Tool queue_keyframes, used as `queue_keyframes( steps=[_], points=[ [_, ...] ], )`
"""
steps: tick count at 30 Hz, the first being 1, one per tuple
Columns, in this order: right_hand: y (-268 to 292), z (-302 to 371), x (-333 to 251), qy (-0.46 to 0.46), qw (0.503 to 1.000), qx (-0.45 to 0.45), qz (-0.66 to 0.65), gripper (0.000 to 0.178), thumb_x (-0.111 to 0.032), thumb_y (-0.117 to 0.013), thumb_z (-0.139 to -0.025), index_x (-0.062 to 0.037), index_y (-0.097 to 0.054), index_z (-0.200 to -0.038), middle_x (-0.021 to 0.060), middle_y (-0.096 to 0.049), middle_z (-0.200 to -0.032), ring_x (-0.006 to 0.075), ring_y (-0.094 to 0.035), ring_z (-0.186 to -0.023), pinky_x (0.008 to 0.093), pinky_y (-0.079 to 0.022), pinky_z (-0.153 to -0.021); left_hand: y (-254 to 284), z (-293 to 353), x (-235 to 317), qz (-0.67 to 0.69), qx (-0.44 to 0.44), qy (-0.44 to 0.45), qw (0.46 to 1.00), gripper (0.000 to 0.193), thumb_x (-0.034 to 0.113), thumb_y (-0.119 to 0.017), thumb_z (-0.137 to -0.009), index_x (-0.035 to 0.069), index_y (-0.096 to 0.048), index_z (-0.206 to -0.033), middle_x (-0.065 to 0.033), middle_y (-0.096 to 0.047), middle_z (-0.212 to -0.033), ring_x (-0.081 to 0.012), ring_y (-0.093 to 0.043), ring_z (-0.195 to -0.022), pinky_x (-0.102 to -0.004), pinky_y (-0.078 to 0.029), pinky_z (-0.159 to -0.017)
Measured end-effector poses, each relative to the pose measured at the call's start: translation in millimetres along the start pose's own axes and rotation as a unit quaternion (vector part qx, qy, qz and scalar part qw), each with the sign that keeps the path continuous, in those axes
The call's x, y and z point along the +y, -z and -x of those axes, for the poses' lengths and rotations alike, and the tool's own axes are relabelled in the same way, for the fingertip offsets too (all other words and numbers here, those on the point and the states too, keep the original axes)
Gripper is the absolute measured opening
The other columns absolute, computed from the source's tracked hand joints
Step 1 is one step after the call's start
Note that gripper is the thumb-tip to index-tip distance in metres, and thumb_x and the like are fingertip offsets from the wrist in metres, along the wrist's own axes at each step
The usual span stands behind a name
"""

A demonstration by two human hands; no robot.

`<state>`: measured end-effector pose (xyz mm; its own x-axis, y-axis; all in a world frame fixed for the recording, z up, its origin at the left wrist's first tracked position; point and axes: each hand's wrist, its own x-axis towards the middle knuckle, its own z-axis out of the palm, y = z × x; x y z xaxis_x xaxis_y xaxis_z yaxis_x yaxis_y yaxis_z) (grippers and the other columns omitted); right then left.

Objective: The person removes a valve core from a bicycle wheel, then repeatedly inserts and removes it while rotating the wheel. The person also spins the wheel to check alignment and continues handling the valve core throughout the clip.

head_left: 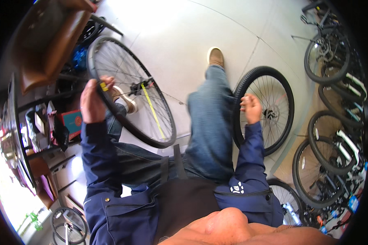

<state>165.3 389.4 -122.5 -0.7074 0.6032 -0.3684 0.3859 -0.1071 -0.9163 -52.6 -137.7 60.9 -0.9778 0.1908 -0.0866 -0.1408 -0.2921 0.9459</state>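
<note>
In the head view, my left hand is wrapped around the rim of a tilted bicycle wheel, its fingers and thumb on either side beside a yellow mark. This wheel has thin spokes and a dark hub. A straight yellow strip shows among the spokes; I cannot tell what it is fixed to. My right hand has its fingers curled in, in front of a second wheel with a knobby black tyre. That wheel stands beside my right leg. Anything between those fingers is too small to make out.
A row of bicycles lines the right side. To the left are a brown leather seat, shelves, and a red box. Another bicycle is at the lower left. My shoes are on the pale floor.
</note>
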Motion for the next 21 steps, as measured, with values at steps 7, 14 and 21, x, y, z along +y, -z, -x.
queue_keyframes(
  steps=[7,14,21],
  points=[
    [-14,51,222,-0.064,0.942,-0.129,0.304,0.029,-0.014,-0.074,-0.095,-0.0001,-0.069,-0.120,0.0184,-0.076,-0.087,0.0311,-0.077,-0.080,0.0436,-0.063,-0.072,48,-24,16,0.005,-0.016,0.028,0.999,0.040,0.043,-0.057,-0.110,0.004,-0.067,-0.111,-0.0144,-0.068,-0.116,-0.0320,-0.066,-0.126,-0.0553,-0.043,-0.123],
    [-54,76,282,0.103,0.808,-0.213,0.540,0.030,-0.015,-0.075,-0.085,-0.0126,-0.064,-0.113,0.0246,-0.061,-0.117,0.0453,-0.068,-0.104,0.0555,-0.058,-0.084,50,-24,16,0.021,-0.044,0.021,0.999,0.051,0.046,-0.056,-0.109,-0.002,-0.071,-0.118,-0.0205,-0.070,-0.127,-0.0375,-0.065,-0.130,-0.0606,-0.042,-0.123],
    [-70,43,273,0.184,0.870,-0.127,0.440,0.037,-0.012,-0.082,-0.072,-0.0117,-0.066,-0.105,0.0181,-0.063,-0.104,0.0426,-0.065,-0.098,0.0525,-0.055,-0.084,19,-3,15,-0.062,-0.058,-0.031,0.996,0.049,0.045,-0.055,-0.112,-0.002,-0.067,-0.117,-0.0157,-0.069,-0.117,-0.0309,-0.070,-0.119,-0.0483,-0.053,-0.112]
  ],
)
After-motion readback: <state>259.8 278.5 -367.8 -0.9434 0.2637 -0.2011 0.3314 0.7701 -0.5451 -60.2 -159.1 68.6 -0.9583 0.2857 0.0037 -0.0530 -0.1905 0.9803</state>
